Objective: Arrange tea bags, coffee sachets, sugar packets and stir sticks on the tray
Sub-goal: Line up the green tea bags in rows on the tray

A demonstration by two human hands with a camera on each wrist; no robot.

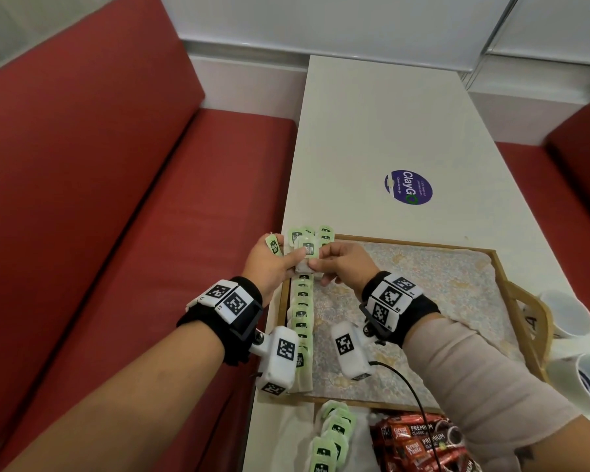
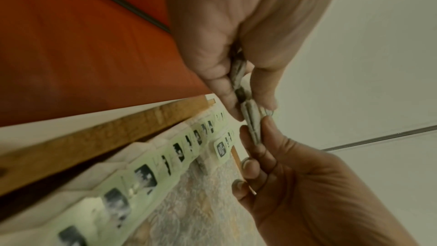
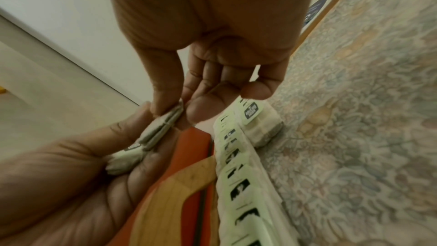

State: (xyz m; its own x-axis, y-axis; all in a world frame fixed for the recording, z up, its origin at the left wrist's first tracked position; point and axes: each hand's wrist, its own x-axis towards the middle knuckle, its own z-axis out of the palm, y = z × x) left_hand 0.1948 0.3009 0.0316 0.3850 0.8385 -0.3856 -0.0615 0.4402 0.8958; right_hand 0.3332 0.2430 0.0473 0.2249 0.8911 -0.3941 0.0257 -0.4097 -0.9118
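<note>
- The tea-bag step is in hand: a row of tea bags [image 1: 302,315] already lies overlapped along the left inner edge of the wooden tray [image 1: 511,277], which sits on the white table [image 1: 372,124].
- The left hand [image 1: 269,264] grips a small bundle of tea bags [image 1: 307,250], held just above the tray's far left corner.
- The right hand [image 1: 341,264] meets it there, thumb and forefinger pinching one bag at the bundle's near edge, apparently peeling it free; blur in the wrist views makes the exact count hard to tell.
- The next move probably calls for separating that single bag without dragging its neighbours, then laying it at the far end of the row.
- More tea bags [image 1: 334,434] and red coffee sachets [image 1: 419,437] wait on the table in front of the tray.
</note>
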